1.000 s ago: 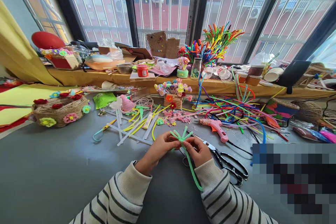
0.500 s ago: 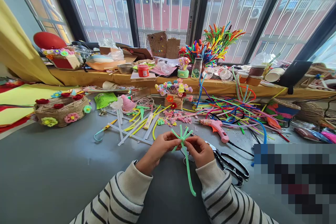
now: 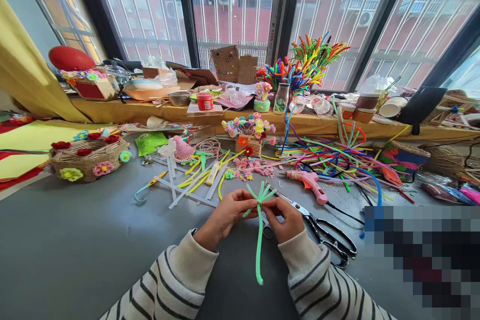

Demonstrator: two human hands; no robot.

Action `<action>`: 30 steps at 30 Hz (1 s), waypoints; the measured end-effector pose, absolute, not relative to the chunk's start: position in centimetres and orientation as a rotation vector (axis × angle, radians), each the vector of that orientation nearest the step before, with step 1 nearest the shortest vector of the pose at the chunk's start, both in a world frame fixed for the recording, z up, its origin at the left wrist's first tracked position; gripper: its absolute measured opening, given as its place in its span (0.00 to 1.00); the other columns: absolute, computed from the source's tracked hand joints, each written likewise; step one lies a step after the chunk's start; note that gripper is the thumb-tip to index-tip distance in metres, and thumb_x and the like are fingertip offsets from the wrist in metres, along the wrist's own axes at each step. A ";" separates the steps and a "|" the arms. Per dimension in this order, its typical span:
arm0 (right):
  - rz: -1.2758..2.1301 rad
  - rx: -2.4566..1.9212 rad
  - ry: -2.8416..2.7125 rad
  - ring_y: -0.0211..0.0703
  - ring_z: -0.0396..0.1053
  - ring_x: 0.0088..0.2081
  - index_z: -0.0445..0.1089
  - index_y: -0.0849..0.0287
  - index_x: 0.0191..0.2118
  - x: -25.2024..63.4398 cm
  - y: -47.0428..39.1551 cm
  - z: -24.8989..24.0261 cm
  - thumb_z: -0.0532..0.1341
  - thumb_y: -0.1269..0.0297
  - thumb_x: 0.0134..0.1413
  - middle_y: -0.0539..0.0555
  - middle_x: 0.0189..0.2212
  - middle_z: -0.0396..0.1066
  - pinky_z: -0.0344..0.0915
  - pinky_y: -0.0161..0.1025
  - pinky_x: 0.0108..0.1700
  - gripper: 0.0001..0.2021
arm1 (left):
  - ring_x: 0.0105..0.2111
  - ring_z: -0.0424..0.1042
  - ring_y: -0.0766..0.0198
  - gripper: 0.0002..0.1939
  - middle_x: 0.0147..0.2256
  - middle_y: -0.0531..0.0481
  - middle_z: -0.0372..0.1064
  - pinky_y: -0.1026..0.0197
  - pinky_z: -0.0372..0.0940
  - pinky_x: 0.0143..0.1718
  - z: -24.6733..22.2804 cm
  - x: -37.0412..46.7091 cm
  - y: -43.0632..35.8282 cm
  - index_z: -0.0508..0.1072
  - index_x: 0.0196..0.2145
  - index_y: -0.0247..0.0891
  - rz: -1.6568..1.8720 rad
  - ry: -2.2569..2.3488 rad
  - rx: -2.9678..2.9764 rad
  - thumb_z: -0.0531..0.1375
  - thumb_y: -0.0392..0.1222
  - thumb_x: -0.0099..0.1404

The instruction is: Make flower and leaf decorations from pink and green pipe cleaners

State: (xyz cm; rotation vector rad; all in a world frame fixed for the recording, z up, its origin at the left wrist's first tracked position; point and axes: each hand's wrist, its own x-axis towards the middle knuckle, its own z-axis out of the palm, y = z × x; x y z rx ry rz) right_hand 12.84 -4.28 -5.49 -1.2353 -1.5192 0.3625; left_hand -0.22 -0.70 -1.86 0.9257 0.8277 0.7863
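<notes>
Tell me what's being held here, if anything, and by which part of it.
A green pipe-cleaner piece, pinched by the left grip and right grip where its short strands meet the long strand.

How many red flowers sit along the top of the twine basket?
4 visible on the twine basket: left-end flower, near-side flower, far-side flower and right-end flower. Others may be hidden behind these.

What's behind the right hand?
Beyond the right hand, large black-handled scissors lie on the table; a small ring shows at the hand's inner edge. Whatever sits directly behind the hand is covered, so what the ring belongs to can't be told.
</notes>
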 end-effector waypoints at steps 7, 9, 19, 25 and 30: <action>0.265 -1.260 -1.587 0.35 0.60 0.20 0.65 0.60 0.23 13.2 -4.3 -5.4 0.51 0.69 0.42 0.49 0.18 0.63 0.58 0.31 0.21 0.06 | 0.26 0.65 0.69 0.10 0.23 0.53 0.63 0.62 0.62 0.33 -1.7 -0.3 -0.9 0.66 0.22 0.33 0.773 0.785 0.978 0.62 0.38 0.41; 0.261 -1.262 -1.640 0.34 0.60 0.20 0.65 0.60 0.24 13.3 -4.3 -5.2 0.51 0.71 0.43 0.49 0.19 0.62 0.58 0.31 0.22 0.07 | 0.26 0.65 0.70 0.09 0.24 0.53 0.63 0.63 0.62 0.33 -1.7 -0.3 -0.9 0.66 0.23 0.33 0.761 0.784 0.981 0.62 0.38 0.43; 0.408 -1.234 -1.533 0.36 0.62 0.23 0.65 0.59 0.27 13.1 -4.3 -5.4 0.52 0.65 0.45 0.51 0.21 0.66 0.60 0.33 0.24 0.07 | 0.23 0.64 0.73 0.08 0.21 0.55 0.62 0.67 0.62 0.31 -2.1 -0.4 -0.6 0.64 0.20 0.32 0.758 0.781 0.945 0.61 0.36 0.44; 0.898 -1.158 -1.152 0.32 0.59 0.17 0.64 0.62 0.25 12.9 -4.1 -5.3 0.56 0.58 0.40 0.49 0.17 0.65 0.58 0.30 0.18 0.11 | 0.26 0.66 0.70 0.09 0.23 0.52 0.65 0.67 0.62 0.31 -1.9 -0.4 -0.5 0.64 0.21 0.32 0.747 0.793 0.909 0.62 0.36 0.43; 1.034 -1.068 -1.014 0.29 0.56 0.15 0.63 0.62 0.21 12.8 -3.9 -5.3 0.59 0.58 0.36 0.45 0.13 0.61 0.56 0.28 0.16 0.11 | 0.24 0.66 0.71 0.09 0.22 0.53 0.64 0.67 0.62 0.29 -2.0 -0.4 -0.5 0.63 0.21 0.32 0.749 0.801 0.901 0.62 0.36 0.43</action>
